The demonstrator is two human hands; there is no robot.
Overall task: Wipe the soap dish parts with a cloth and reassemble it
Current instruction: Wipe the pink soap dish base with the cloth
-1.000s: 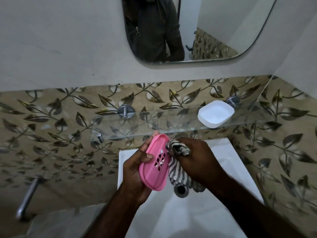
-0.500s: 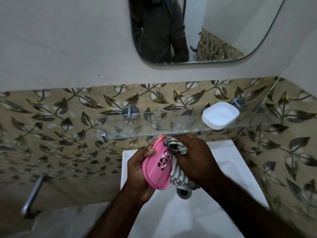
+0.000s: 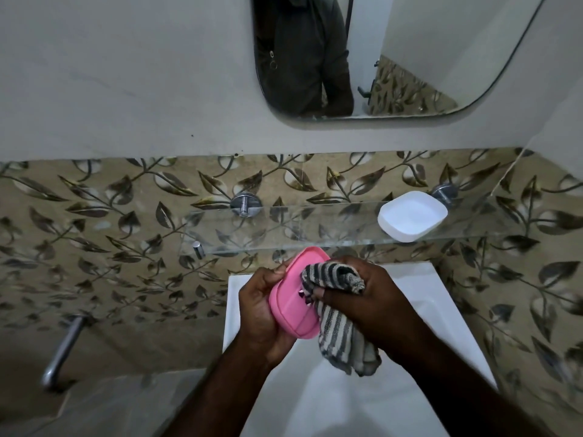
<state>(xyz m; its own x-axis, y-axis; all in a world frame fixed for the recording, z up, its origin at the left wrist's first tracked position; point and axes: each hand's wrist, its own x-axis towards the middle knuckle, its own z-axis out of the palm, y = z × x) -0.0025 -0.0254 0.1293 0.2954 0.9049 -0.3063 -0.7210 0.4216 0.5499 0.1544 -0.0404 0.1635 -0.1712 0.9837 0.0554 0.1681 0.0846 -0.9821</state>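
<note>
My left hand (image 3: 262, 313) grips the pink slotted soap dish part (image 3: 291, 302), tilted on edge above the white sink. My right hand (image 3: 369, 301) holds a grey-and-white striped cloth (image 3: 339, 329) bunched against the pink part's face, covering most of its drain slots; the cloth's tail hangs down below my hand. The white soap dish base (image 3: 411, 219) lies by itself on the glass shelf (image 3: 284, 228), up and to the right of my hands.
A white sink (image 3: 315, 389) lies under my hands. The glass shelf hangs on chrome wall mounts (image 3: 244, 205) against leaf-patterned tiles. A mirror (image 3: 394, 55) is above. A chrome pipe (image 3: 63, 348) sticks out at lower left.
The cloth has slid across the pink part's face and now covers most of the slots. Both hands stay in the same place over the sink; the camera view has shifted slightly.
</note>
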